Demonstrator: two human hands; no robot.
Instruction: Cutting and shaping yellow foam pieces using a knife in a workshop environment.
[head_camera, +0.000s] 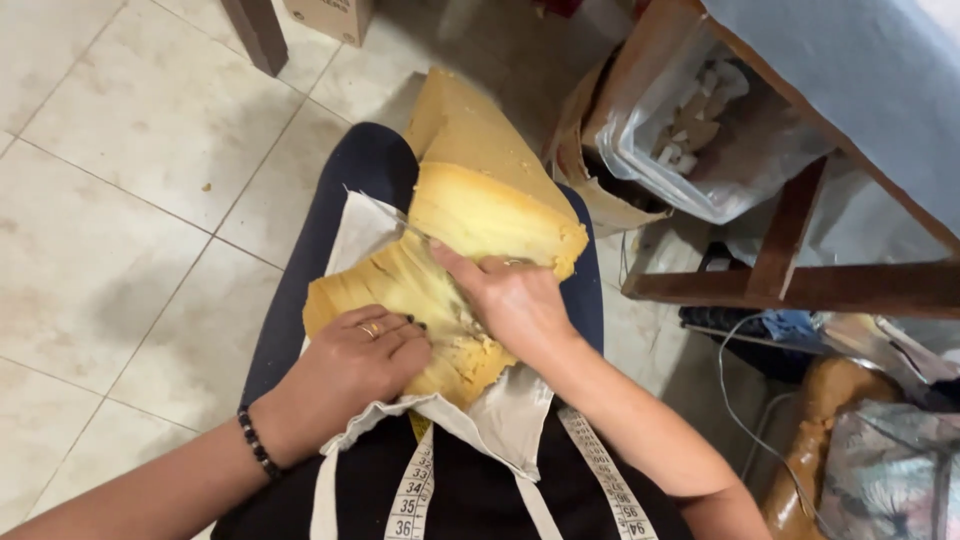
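Yellow foam slab worked on your lap with both hands.

The yellow foam piece (470, 260) lies across your lap on a pale cloth (500, 425), one flap folded upward. Your left hand (365, 355) rests on its near edge, fingers curled and pressed together, a ring (371, 329) showing. Your right hand (510, 300) is closed around a thin blade (400, 218) laid into the fold, forefinger extended along it. A measuring tape (415, 490) hangs at your chest.
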